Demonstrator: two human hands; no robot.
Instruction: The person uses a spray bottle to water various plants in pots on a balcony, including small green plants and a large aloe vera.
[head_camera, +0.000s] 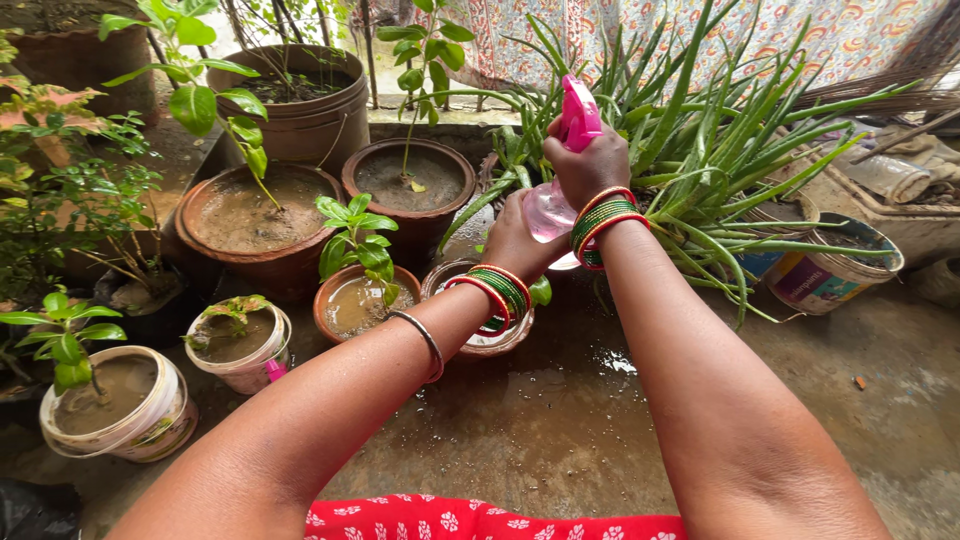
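At the far left a white plastic tub (118, 408) of wet soil holds a small green seedling, and just beside it stands a smaller white pot (243, 348) with a pale sprout. Next comes a small terracotta pot (360, 300) brimming with muddy water, a leafy green plant rising from it; behind these stand two wide brown clay pots (262, 222) of damp earth. Near the middle, the left hand (518, 240) — wrist ringed with red and green bangles — cups the underside of a clear pink plastic spray bottle (556, 200), fingers closed against its base, above a low round pot (488, 300). The right hand (590, 165) is clamped around the bottle's neck from above, with the bright pink trigger head sticking up past the knuckles. Further right, a large aloe plant (700, 130) spreads long green spikes over the wet concrete floor (560, 420), and a painted bucket (830, 268) stands beyond it.
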